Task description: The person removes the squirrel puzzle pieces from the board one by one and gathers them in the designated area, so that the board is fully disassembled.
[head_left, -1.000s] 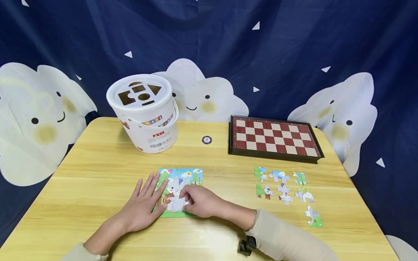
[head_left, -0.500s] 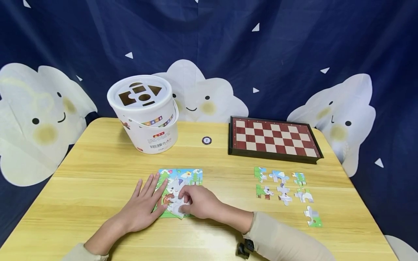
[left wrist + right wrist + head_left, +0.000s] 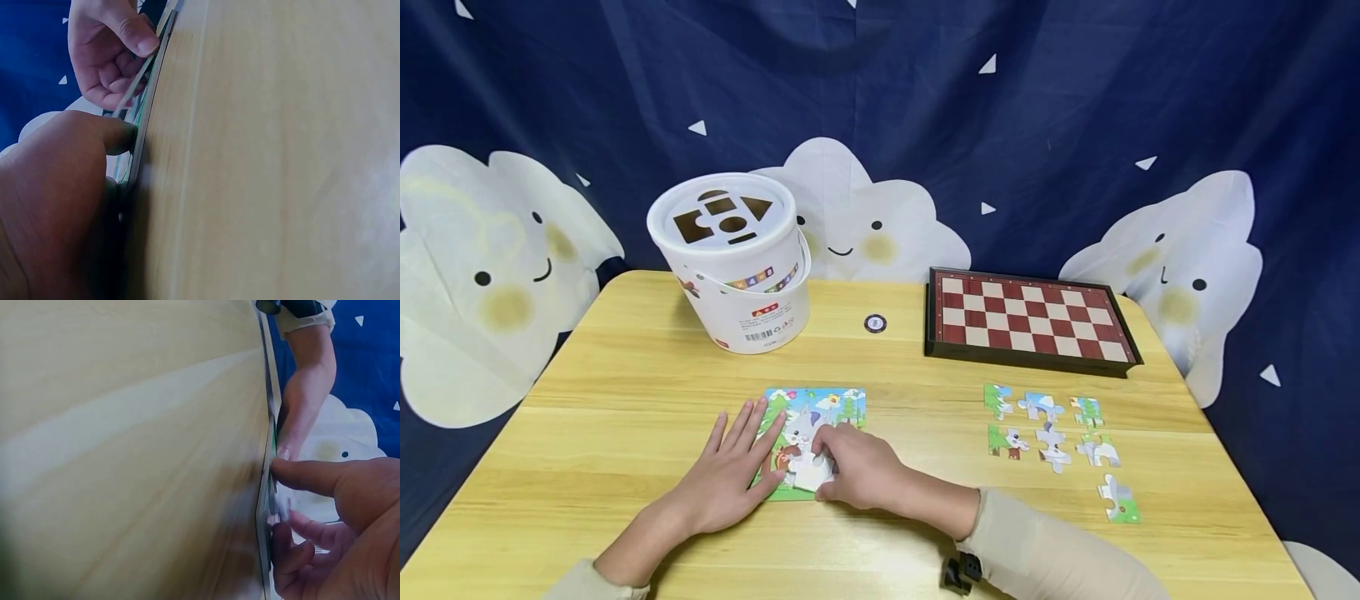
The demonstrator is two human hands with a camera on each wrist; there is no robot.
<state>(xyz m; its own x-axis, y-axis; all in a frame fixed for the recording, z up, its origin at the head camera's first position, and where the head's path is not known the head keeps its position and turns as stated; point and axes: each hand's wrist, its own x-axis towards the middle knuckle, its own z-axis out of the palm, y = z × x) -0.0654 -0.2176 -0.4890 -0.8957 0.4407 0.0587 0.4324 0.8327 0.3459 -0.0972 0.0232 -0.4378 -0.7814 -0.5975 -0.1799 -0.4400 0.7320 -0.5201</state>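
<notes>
A jigsaw puzzle (image 3: 850,402) with a grey cartoon animal lies flat on the table in the head view. My left hand (image 3: 726,479) rests with straight, spread fingers on its left edge. My right hand (image 3: 865,467) pinches a jigsaw piece (image 3: 811,475) between thumb and curled fingers at the lower middle of the picture. That piece is tilted up; in the left wrist view its thin edge (image 3: 132,89) rises at a slant from the puzzle under the right thumb. The right hand covers the puzzle's lower right part.
Several loose jigsaw pieces (image 3: 1054,447) lie to the right on the wooden table (image 3: 625,433). Behind stand a white bucket (image 3: 741,308) with shape holes in its lid and a red-and-white checkered board (image 3: 1033,321). A small dark round disc (image 3: 875,322) lies between them.
The piece under my right hand has tipped up out of the flat picture. My right hand has shifted slightly, its wrist turning a little. The left hand stays in place.
</notes>
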